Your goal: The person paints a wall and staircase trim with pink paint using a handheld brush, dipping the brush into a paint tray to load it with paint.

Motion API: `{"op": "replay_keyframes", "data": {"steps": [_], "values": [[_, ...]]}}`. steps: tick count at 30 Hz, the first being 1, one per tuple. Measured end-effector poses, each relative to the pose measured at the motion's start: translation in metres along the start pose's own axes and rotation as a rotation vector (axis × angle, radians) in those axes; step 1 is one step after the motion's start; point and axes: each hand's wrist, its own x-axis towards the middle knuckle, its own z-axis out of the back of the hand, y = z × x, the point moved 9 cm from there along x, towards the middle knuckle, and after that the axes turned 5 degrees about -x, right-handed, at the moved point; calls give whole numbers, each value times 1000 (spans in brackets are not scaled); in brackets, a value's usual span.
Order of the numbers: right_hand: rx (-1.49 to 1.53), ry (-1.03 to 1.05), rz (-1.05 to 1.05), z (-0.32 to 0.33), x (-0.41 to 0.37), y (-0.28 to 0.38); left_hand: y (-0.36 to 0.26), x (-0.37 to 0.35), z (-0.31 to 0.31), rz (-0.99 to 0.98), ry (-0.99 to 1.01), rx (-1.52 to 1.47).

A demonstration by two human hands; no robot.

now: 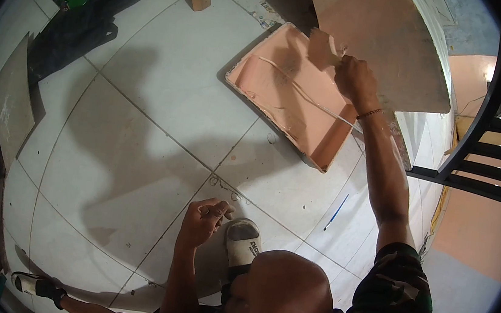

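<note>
Gripping a flat, peach-smeared scraper, right fingers; left fingers curled, contents unclear.

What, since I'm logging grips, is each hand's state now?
Left hand: curled closed; holding anything: can't tell.
Right hand: closed, holding a flat peach-smeared scraper.

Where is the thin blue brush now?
In the head view, the brush lies on the tiled floor right of centre, lower than the tray and left of the right forearm.
</note>
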Motion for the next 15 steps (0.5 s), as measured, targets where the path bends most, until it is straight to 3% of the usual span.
{"op": "replay_keyframes", "data": {"steps": [2,4,5,8,10,12,15], "values": [[77,10,35,-33,-1,-4,2,3,1,50,-23,87],[274,-200,166,-39,-5,3,-6,4,-2,-33,5,114],[553,-51,-172,-58,-7,-9,-12,3,-5,-106,28,136],[662,-34,-306,-81,-9,-4,-12,-2,-3,-13,-17,129],[667,-37,-297,-94,-10,-2,-11,-3,-2,-18,-15,120],[814,-89,-383,-97,-17,-7,-12,-4,-1,-26,-18,106],[1001,-5,-548,-105,-37,-13,-14,-6,-2,-46,-14,91]]}}
